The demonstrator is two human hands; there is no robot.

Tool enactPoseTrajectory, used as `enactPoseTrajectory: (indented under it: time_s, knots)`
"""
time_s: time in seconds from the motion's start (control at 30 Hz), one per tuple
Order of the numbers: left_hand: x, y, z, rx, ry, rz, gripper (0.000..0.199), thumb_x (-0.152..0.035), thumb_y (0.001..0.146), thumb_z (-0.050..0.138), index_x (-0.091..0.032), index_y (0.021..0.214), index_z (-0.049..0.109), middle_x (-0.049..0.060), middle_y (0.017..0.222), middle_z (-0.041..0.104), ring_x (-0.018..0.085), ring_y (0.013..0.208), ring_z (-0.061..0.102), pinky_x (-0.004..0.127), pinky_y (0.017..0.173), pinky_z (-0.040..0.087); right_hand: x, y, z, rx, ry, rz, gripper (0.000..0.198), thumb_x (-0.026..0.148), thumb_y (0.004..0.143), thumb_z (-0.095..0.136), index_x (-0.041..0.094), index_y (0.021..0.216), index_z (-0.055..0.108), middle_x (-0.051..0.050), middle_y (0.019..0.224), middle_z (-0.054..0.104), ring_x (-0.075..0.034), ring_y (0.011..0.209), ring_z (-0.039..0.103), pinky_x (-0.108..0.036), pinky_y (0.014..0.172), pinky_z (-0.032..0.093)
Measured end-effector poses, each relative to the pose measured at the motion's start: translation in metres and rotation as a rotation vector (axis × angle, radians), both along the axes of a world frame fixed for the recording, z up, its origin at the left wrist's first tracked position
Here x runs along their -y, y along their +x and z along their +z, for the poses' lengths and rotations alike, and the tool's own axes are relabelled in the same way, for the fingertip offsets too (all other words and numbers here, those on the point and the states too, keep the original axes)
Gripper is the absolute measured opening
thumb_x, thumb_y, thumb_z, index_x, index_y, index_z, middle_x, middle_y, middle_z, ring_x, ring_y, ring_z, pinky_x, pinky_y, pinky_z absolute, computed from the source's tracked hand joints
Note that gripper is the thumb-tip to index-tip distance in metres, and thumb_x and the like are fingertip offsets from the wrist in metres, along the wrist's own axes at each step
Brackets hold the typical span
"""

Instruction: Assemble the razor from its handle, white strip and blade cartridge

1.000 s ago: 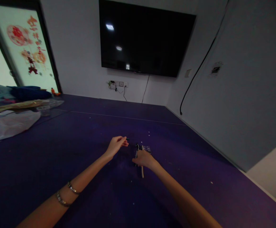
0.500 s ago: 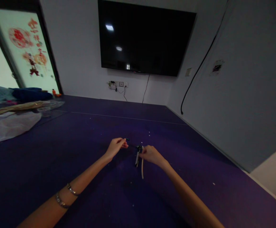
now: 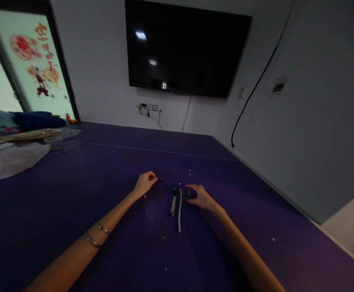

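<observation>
My left hand (image 3: 144, 185) is closed in a pinch on a small, thin dark piece (image 3: 160, 179), whose tip sticks out to the right. The piece is too small to name. With thumb and fingers on either side, my right hand (image 3: 200, 197) grips a small black box-like thing (image 3: 186, 193). Just left of that box, a pale thin strip (image 3: 180, 213) lies lengthwise on the purple surface. Beside the strip is a narrow tool with black and silver parts (image 3: 173, 204), its exact kind unclear.
White specks dot the purple surface (image 3: 119, 243). Clear plastic sheeting (image 3: 15, 162) and dark blue cloth (image 3: 39, 120) lie at the far left. A large television (image 3: 189, 48) hangs on the wall, above sockets (image 3: 154, 108). One black cable (image 3: 253, 91) dangles along the right wall.
My left hand has shifted slightly left, still pinching the small dark piece. My right hand has moved off the strip and tool, rightward, and now grips the black box. Strip and tool lie free.
</observation>
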State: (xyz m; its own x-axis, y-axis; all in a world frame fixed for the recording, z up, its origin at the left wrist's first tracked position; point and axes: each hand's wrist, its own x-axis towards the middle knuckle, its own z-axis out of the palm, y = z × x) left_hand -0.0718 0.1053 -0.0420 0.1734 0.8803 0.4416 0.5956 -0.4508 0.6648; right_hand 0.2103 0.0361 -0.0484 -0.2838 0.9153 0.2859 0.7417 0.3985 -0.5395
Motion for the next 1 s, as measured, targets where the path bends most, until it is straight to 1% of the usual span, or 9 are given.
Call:
enactPoseTrajectory:
  time_s: [0.07, 0.13, 0.23, 0.3, 0.37, 0.5, 0.67, 0.8, 1.0]
  knots:
    - [-0.010, 0.001, -0.006, -0.089, 0.007, 0.023, 0.010, -0.025, 0.074, 0.057, -0.016, 0.077, 0.060, 0.004, 0.076, 0.066, 0.016, 0.072, 0.061, 0.026, 0.067, 0.046, -0.001, 0.002, -0.002, -0.020, 0.003, -0.011, 0.056, 0.021, 0.058, 0.066, 0.017, 0.114, 0.058, -0.010, 0.112, 0.060, -0.026, 0.106, 0.052, -0.041, 0.093, 0.037]
    - [-0.018, 0.002, -0.011, -0.186, 0.028, 0.021, 0.010, -0.020, 0.074, 0.056, -0.016, 0.082, 0.061, 0.005, 0.080, 0.066, 0.017, 0.075, 0.062, 0.026, 0.069, 0.046, -0.001, 0.005, -0.002, -0.050, -0.010, 0.015, 0.053, 0.020, 0.059, 0.066, 0.017, 0.111, 0.059, -0.009, 0.109, 0.062, -0.025, 0.102, 0.055, -0.040, 0.091, 0.040]
    - [-0.026, 0.006, -0.013, -0.267, 0.063, -0.029, 0.016, -0.013, 0.073, 0.055, -0.016, 0.087, 0.061, 0.006, 0.090, 0.066, 0.018, 0.086, 0.061, 0.028, 0.079, 0.044, -0.002, 0.008, 0.001, -0.090, -0.047, 0.072, 0.050, 0.018, 0.060, 0.065, 0.018, 0.110, 0.060, -0.008, 0.107, 0.063, -0.023, 0.097, 0.058, -0.038, 0.086, 0.044]
    - [-0.030, 0.007, -0.013, -0.292, 0.070, -0.069, 0.019, -0.012, 0.073, 0.055, -0.017, 0.090, 0.062, 0.006, 0.095, 0.066, 0.018, 0.092, 0.059, 0.028, 0.085, 0.042, -0.001, 0.009, 0.003, -0.100, -0.063, 0.075, 0.049, 0.018, 0.061, 0.065, 0.017, 0.110, 0.060, -0.008, 0.107, 0.063, -0.023, 0.099, 0.057, -0.037, 0.085, 0.045]
    - [-0.034, 0.007, -0.013, -0.317, 0.071, -0.101, 0.021, -0.011, 0.073, 0.056, -0.017, 0.092, 0.062, 0.006, 0.097, 0.065, 0.018, 0.094, 0.059, 0.027, 0.087, 0.041, -0.001, 0.010, 0.005, -0.105, -0.069, 0.077, 0.049, 0.019, 0.061, 0.065, 0.016, 0.110, 0.059, -0.009, 0.108, 0.063, -0.023, 0.100, 0.057, -0.037, 0.085, 0.045]
    - [-0.039, 0.006, -0.015, -0.346, 0.066, -0.123, 0.022, -0.011, 0.074, 0.054, -0.017, 0.094, 0.062, 0.006, 0.098, 0.065, 0.018, 0.094, 0.059, 0.027, 0.086, 0.041, -0.002, 0.013, 0.003, -0.120, -0.078, 0.090, 0.050, 0.019, 0.062, 0.065, 0.017, 0.111, 0.058, -0.008, 0.108, 0.063, -0.022, 0.099, 0.058, -0.037, 0.085, 0.045]
    - [-0.042, 0.006, -0.017, -0.361, 0.073, -0.124, 0.021, -0.011, 0.075, 0.052, -0.017, 0.092, 0.062, 0.006, 0.093, 0.066, 0.017, 0.088, 0.059, 0.027, 0.081, 0.042, -0.002, 0.015, 0.002, -0.115, -0.090, 0.087, 0.052, 0.019, 0.062, 0.066, 0.018, 0.113, 0.058, -0.009, 0.112, 0.060, -0.023, 0.103, 0.055, -0.036, 0.086, 0.045]
    - [-0.040, 0.006, -0.017, -0.360, 0.088, -0.122, 0.020, -0.011, 0.076, 0.051, -0.018, 0.091, 0.062, 0.005, 0.091, 0.065, 0.017, 0.089, 0.058, 0.028, 0.082, 0.041, -0.001, 0.015, 0.005, -0.107, -0.094, 0.077, 0.053, 0.021, 0.061, 0.067, 0.019, 0.113, 0.058, -0.009, 0.113, 0.060, -0.023, 0.103, 0.055, -0.036, 0.083, 0.046]
    - [-0.033, 0.005, -0.017, -0.322, 0.118, -0.135, 0.020, -0.011, 0.076, 0.050, -0.019, 0.091, 0.061, 0.006, 0.090, 0.062, 0.017, 0.087, 0.057, 0.030, 0.082, 0.042, -0.001, 0.017, 0.013, -0.132, -0.056, 0.047, 0.046, 0.022, 0.064, 0.065, 0.020, 0.110, 0.060, -0.009, 0.111, 0.061, -0.022, 0.099, 0.057, -0.034, 0.077, 0.048]
